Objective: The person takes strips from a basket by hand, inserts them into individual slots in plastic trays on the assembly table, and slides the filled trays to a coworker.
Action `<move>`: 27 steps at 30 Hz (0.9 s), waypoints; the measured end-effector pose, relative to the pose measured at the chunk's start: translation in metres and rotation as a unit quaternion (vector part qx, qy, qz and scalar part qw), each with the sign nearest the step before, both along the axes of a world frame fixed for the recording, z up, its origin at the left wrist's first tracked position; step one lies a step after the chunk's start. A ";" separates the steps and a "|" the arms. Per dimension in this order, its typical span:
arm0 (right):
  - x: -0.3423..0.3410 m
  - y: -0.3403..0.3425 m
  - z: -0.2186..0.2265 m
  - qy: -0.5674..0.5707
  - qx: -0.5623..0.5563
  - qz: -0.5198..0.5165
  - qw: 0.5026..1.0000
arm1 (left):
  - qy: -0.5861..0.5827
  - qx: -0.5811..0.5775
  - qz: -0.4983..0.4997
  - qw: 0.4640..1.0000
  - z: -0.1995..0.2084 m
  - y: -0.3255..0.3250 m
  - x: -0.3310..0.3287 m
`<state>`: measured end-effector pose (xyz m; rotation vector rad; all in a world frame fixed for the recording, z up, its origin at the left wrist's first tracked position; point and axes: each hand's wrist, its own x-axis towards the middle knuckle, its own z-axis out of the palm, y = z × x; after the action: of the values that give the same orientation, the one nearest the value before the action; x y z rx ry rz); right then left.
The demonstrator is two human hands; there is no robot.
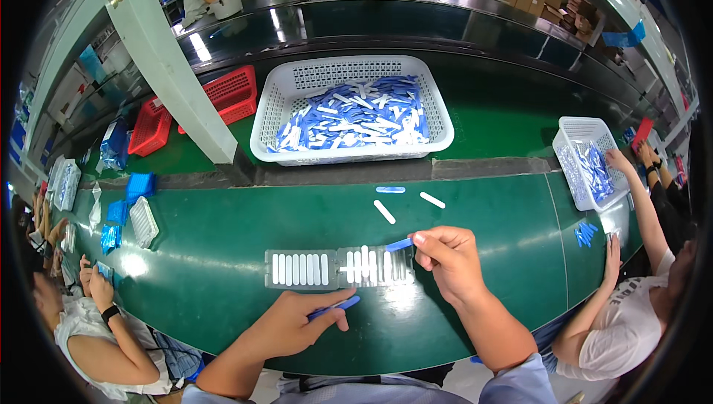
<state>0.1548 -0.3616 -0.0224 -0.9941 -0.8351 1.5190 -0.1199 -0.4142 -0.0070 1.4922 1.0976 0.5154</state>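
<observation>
Fingers of the right hand are closed, thumb against fingertips, on one end of a slim blue strip with rounded ends; its free end points left, over the upper edge of the right half of a clear plastic two-part tray, and whether it touches the tray cannot be told; fingers of the left hand grip a second slim blue strip between thumb and index finger, slanting up to the right, just below the tray; the tray lies open on a glossy green tabletop, between and ahead of the two hands; its left half carries an even row of slim white strips with rounded ends, side by side, while the strips in its right half stand less evenly, some higher than others; beyond the tray lie three loose strips, a blue-and-white one and two white ones, well apart from the hands; farther back, a large white perforated plastic basket holds a heap of blue and white strips; left of it, behind a white metal post, are red plastic baskets; at the right, a co-worker in a white shirt has one hand at a smaller white plastic basket, near a small pile of blue strips.
</observation>
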 end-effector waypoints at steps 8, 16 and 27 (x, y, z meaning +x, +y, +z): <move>0.004 0.009 -0.004 -0.298 0.229 -0.018 0.926 | 0.147 0.031 -0.170 0.974 0.015 0.040 0.019; 0.003 0.006 -0.008 -0.600 0.480 0.137 0.625 | 0.208 0.011 -0.217 0.954 0.013 0.035 0.014; 0.010 0.016 -0.002 -0.480 0.373 0.146 0.781 | -0.114 -0.175 0.045 0.977 0.008 0.020 0.001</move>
<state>0.1647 -0.3460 -0.0240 -1.0005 -2.1946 0.6489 -0.1188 -0.3947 0.0015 1.0533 1.0176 0.5130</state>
